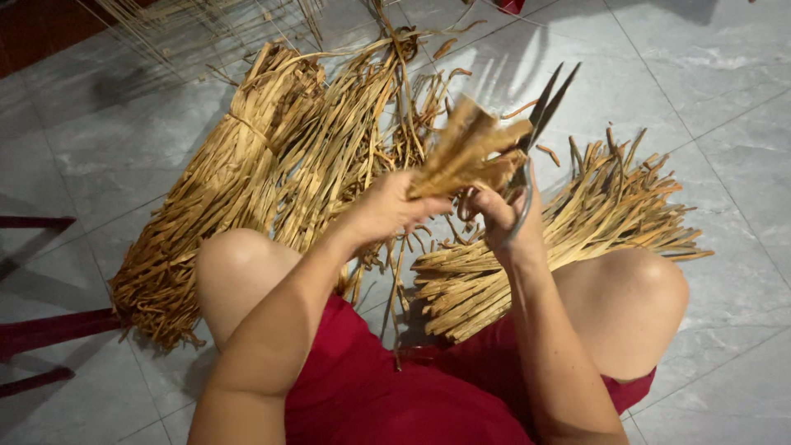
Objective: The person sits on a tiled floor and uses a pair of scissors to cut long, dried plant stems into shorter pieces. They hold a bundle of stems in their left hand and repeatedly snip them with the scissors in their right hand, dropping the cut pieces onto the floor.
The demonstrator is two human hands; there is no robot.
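Left hand (387, 206) grips strips (465, 152); right hand (507, 218) holds scissors (540, 115).

Grey tiled floor (725, 165), 2 dried-strip bundles (247, 181)

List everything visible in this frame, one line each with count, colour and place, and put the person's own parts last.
Small strip bundle: one, tan, held up at centre.
Scissors: one pair, dark metal, blades open, beside that bundle.
Tied strip bundles: a few, exact count unclear, tan, on the floor at left and centre.
Cut strip pile: one, tan, on the floor at right.
Tiled floor: grey, all around.
Red furniture legs: a few, dark red, left edge.
Red shorts: one, bottom centre.
Knees: two, bare, either side of the strips.
Left hand: grips the small strip bundle.
Right hand: holds the scissors.
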